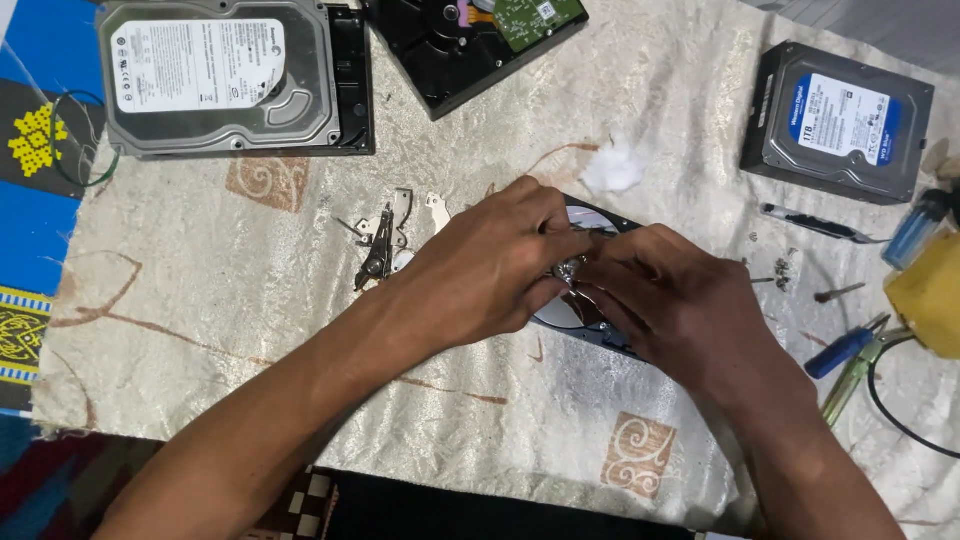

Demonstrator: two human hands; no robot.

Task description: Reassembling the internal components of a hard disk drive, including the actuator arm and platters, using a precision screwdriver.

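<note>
Our two forearms come up from the bottom of the frame and meet at its middle, over an opened hard drive (600,335) lying on the cream patterned cloth (520,420) that covers the surface. Our left hand (480,275) curls in from the left, its fingers (548,238) bent and pressed together around the small silver hub (570,268) at the centre of the shiny platter (556,314). Our right hand (665,300) arrives from the lower right, fingertips closed on the same hub, so both hands pinch one small metal part just above the dark drive body

To do this well, we judge it best to keep the drive body flat and steady, grip only the hub, keep fingertips off the mirror face of the platter, and turn or lift straight without tilting

Just left of the hands lie loose metal brackets and an arm piece (385,240). Right of us are a blue-handled screwdriver (842,352), small screws (782,268) and a yellow object (925,295) at the frame edge. Farther off, a tuft of white cotton (614,166) sits above the hands, a closed drive with a blue label (838,120) at upper right, a silver-topped drive (225,75) at upper left, and a drive showing its green circuit board (480,35) at top centre. Little of the room shows beyond the cloth
</note>
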